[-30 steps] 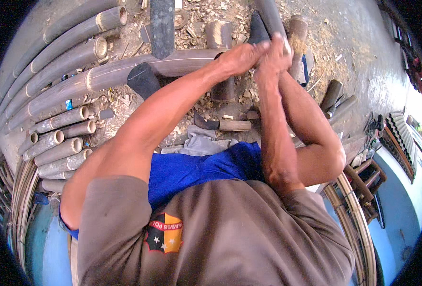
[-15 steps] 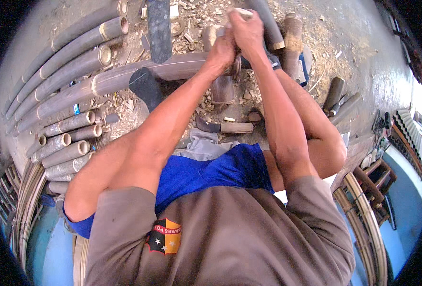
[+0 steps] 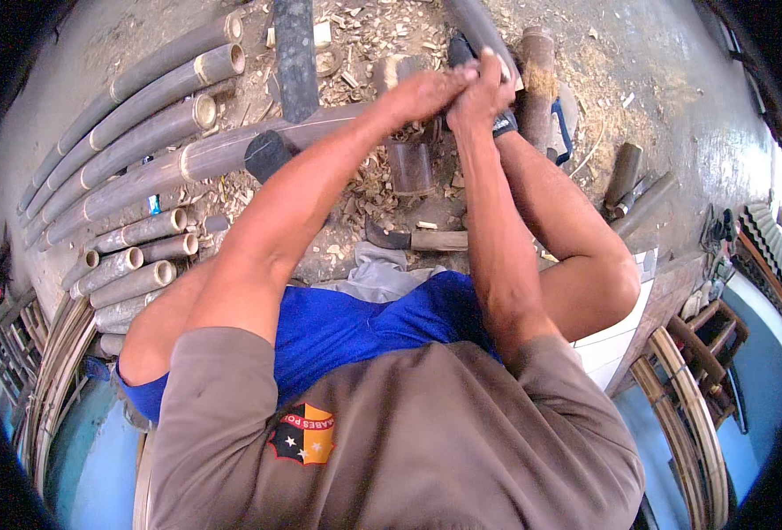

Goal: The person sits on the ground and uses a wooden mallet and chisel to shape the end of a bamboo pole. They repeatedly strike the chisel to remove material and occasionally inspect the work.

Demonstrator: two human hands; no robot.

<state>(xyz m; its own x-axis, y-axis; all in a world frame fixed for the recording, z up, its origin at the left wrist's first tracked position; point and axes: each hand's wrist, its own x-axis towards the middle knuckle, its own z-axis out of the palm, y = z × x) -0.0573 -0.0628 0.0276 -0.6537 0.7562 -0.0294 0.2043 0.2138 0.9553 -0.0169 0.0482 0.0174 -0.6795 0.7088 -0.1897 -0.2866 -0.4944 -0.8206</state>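
I see my left hand (image 3: 422, 88) and right hand (image 3: 488, 88) clasped together on a dark bamboo pole (image 3: 479, 31), above a short bamboo stump (image 3: 408, 163) and a knife (image 3: 417, 238) on the ground.

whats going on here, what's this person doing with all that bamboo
A person sits over a floor littered with wood chips. Both hands, the left hand and right hand, are clasped together around a dark pole that slants up out of view. Just beyond them stands a short upright bamboo section. A big knife lies on the floor near the knees, and long bamboo poles are stacked to the left.
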